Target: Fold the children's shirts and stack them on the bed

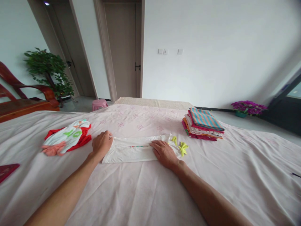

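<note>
A white garment (131,150) with yellow-green straps (180,146) at its right end lies folded into a long strip on the pink sheet. My left hand (101,143) is closed on its left end, pinching the fabric. Nearer the right end, my right hand (164,152) lies flat on the strip with fingers stretched out, pressing it down.
A loose heap of red, white and pink clothes (67,138) lies to the left. A stack of folded clothes (203,124) sits at the back right. The pink bed sheet (141,188) covers the whole surface. A wooden chair (21,100), a plant and a pink stool (99,104) stand beyond.
</note>
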Demonstrator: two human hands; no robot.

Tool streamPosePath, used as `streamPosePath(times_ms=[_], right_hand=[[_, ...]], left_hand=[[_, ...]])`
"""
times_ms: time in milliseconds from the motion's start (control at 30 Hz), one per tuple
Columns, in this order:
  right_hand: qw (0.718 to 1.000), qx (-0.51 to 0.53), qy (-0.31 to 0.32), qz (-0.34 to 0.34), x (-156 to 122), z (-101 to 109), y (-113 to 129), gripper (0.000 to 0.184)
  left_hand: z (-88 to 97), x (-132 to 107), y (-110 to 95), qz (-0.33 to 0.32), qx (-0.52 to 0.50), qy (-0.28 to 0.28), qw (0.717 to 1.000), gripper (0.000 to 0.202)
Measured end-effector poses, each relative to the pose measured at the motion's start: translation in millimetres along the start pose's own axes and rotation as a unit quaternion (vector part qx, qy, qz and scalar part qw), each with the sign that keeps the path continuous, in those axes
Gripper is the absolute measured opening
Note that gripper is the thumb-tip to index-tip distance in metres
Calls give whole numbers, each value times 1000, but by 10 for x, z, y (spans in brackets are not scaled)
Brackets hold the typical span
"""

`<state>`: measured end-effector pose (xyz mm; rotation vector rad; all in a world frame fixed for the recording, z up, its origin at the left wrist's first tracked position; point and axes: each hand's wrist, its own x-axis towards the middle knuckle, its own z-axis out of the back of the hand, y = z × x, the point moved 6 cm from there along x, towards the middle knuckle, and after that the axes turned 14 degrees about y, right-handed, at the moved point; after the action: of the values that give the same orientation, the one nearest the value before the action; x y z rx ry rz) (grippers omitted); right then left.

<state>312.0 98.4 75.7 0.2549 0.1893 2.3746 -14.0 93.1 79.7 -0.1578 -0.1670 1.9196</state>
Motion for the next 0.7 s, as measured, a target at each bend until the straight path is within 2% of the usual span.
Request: streamPosePath(times_ms=[100,167,233,333,467,700], right_hand=[[1000,-2,0,2,-4,-9,-8,34],[1000,-3,2,3,-8,-7,-7,35],[1000,-5,4,3,-10,-3,-4,35],[1000,-7,5,3,-7,1,2,35],[1000,-10,6,-1,-4,-2,2,35],[1000,-19,0,-1,-9,-16,-7,35]], left_hand=[[65,-212,-209,-92,-13,-52,994,22],[50,-353,-277,-138,-27,-30,990,18],[34,-473,-264,-155,-23,-7,988,17],[34,-586,-132,-129,-4,4,992,27],[-40,-628,41,-70,-13,66,995,36],[-16,-700,71,-48,-46,82,994,32]])
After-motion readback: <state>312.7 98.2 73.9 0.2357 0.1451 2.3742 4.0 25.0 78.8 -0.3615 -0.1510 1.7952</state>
